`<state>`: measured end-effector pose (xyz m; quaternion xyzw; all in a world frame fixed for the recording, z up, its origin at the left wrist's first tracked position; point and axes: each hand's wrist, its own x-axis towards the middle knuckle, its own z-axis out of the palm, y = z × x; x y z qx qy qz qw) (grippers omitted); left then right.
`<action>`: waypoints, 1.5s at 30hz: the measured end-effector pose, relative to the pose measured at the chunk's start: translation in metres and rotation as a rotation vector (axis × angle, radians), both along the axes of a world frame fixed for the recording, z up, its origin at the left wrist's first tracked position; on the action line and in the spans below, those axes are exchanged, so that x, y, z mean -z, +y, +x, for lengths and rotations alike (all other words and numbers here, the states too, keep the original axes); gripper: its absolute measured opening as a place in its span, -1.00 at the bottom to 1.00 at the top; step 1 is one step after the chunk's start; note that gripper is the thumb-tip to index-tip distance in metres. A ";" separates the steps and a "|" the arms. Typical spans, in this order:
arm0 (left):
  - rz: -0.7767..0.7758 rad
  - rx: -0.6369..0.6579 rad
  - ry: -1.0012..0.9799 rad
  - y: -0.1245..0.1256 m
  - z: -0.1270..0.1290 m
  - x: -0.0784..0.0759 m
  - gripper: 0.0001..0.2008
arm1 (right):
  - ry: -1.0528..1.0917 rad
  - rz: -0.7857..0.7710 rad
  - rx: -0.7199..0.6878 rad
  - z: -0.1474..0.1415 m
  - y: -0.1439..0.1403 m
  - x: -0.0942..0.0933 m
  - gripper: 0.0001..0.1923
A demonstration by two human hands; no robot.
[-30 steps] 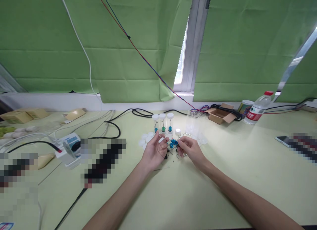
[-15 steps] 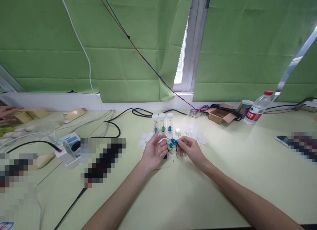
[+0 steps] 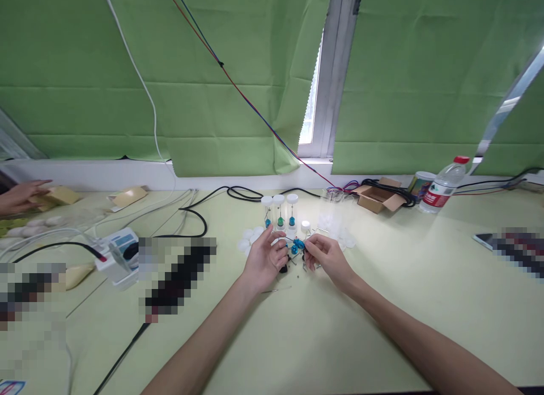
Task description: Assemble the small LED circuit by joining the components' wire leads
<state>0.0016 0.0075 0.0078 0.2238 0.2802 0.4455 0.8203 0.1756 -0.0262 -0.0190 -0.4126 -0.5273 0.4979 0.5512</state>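
Observation:
My left hand (image 3: 266, 259) is palm up, with thumb and forefinger pinched on a thin metal wire (image 3: 288, 238). My right hand (image 3: 330, 258) has its fingertips closed at a small shiny blue piece (image 3: 300, 243), where the wire's end meets it. The exact contact is too small to make out. Just beyond my hands stand three clear tubes with white caps (image 3: 279, 199), holding blue and green pieces on thin stems. A shorter white-capped tube (image 3: 305, 225) stands nearer. Under my fingers lie small dark parts (image 3: 284, 268) and bits of bent metal, partly hidden.
White discs (image 3: 244, 245) lie left of the tubes. At the back right are an open cardboard box (image 3: 378, 196), a can (image 3: 420, 183) and a water bottle (image 3: 444, 185). A power strip (image 3: 121, 253) with cables sits left. Another person's hand (image 3: 23, 196) touches yellowish blocks (image 3: 63, 195).
My hands stay almost still, still pinching the wire and blue piece. At the far left, the other person's hand has moved further into view over the blocks.

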 end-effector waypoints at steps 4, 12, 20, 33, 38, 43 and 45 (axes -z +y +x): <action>-0.004 -0.012 0.009 0.001 0.000 0.001 -0.73 | -0.004 -0.003 0.000 0.000 0.001 0.001 -0.60; -0.046 -0.048 -0.035 0.001 0.000 -0.002 -0.78 | 0.010 -0.011 -0.003 0.000 -0.001 0.001 -0.60; -0.014 -0.127 0.023 0.000 0.002 -0.002 -0.79 | 0.016 -0.015 -0.009 0.000 0.000 0.001 -0.60; 0.041 -0.121 0.087 -0.001 0.003 -0.002 -0.68 | 0.020 -0.016 -0.023 0.001 0.000 0.001 -0.60; 0.047 -0.138 0.082 0.001 0.002 -0.001 -0.71 | 0.012 -0.010 -0.021 0.001 0.000 0.002 -0.61; 0.045 -0.137 0.054 0.002 0.002 0.001 -0.73 | 0.006 -0.016 -0.016 0.000 -0.001 -0.001 -0.60; 0.043 -0.142 0.055 0.002 0.002 0.000 -0.75 | 0.003 -0.016 -0.018 0.000 -0.001 -0.001 -0.59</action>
